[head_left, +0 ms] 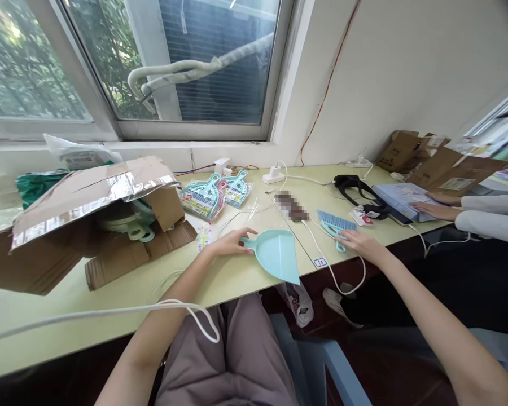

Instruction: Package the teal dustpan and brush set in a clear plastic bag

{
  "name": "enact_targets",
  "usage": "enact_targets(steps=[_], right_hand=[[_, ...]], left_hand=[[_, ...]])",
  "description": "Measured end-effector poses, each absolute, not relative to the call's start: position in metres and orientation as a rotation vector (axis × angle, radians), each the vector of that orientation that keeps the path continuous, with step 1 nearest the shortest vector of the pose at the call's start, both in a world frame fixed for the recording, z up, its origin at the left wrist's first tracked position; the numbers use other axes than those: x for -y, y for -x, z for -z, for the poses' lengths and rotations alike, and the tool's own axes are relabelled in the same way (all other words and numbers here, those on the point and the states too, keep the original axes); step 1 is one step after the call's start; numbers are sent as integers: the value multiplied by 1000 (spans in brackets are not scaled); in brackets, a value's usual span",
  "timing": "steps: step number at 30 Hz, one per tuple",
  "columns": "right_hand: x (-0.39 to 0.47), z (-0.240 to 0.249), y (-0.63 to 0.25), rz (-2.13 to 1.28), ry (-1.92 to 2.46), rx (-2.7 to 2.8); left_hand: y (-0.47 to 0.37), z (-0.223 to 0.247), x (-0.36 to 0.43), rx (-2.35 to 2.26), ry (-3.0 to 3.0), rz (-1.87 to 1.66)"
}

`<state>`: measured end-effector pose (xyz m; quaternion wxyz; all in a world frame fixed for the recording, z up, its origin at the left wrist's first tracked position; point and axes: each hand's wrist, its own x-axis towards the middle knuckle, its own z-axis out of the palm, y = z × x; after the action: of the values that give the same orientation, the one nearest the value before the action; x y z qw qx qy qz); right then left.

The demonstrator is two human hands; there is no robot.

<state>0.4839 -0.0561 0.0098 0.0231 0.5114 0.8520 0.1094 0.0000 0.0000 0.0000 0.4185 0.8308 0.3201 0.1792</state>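
A light-blue dustpan lies on the table in front of me, its pan toward the right and over the front edge. My left hand is closed on its short handle, thumb on one side and fingers on the other. To the right, a small blue hand brush rests with its bristles facing away from me. The fingers of my right hand grip the brush near its handle, and the looped handle end shows beside them. Packaged dustpan-and-brush sets lie farther back, left of centre.
An opened cardboard box with more dustpans inside stands at the left. White cables cross the table. A blurred-out object lies between my hands, farther back. On the right, another person's hands rest by a light-blue box.
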Motion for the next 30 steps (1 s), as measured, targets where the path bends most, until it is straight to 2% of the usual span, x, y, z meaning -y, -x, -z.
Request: enact_targets(steps=[4,7,10,15,20,25,30], right_hand=[[47,-19,-468,-569,-1725,-2702],[45,-38,-443,-866,-2068,-2650],[52,-68,-400,-985,-2311,-2535],[75,-97,-291,-705,-1979,-2681],[84,-69,-195,-511,-1747,-2580],[77,-39,-160,-332,-1699,-2463],[77,-38,-159,-156,-1759,-2491]], left_hand=[[1,-2,1,-792,-2031,-458],[1,-3,1,-792,-2018,-446],[1,-6,1,-818,-2026,-445],[-5,-7,3,-810,-1891,-442],[-7,2,0,-850,-1732,-576],[-2,4,-4,-863,-1642,-559],[-4,2,-1,-832,-1727,-520]])
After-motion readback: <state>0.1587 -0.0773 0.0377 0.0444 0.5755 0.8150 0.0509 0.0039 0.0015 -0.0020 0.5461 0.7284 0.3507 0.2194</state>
